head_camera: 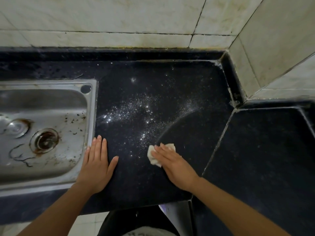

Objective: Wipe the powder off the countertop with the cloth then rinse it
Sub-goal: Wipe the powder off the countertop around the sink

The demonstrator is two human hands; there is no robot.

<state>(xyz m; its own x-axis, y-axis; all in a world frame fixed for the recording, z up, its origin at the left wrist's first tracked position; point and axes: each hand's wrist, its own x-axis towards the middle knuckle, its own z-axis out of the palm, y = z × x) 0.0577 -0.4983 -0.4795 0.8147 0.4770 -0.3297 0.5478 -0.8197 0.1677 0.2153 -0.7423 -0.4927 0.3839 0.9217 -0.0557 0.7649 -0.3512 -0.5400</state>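
Observation:
White powder [134, 111] is scattered across the middle of the black countertop [129, 181]. A curved wiped-clean streak runs from the right side down toward a small crumpled white cloth [153, 157]. My right hand [175, 166] presses flat on the cloth with straight fingers, covering most of it. My left hand [95, 167] rests flat on the counter with fingers spread, just beside the sink's right rim.
A stained steel sink [90, 116] with a rusty drain [45, 140] sits at the left. Tiled walls rise behind and at the right corner. A second black counter slab [264, 150] extends to the right. The counter's front edge is near my body.

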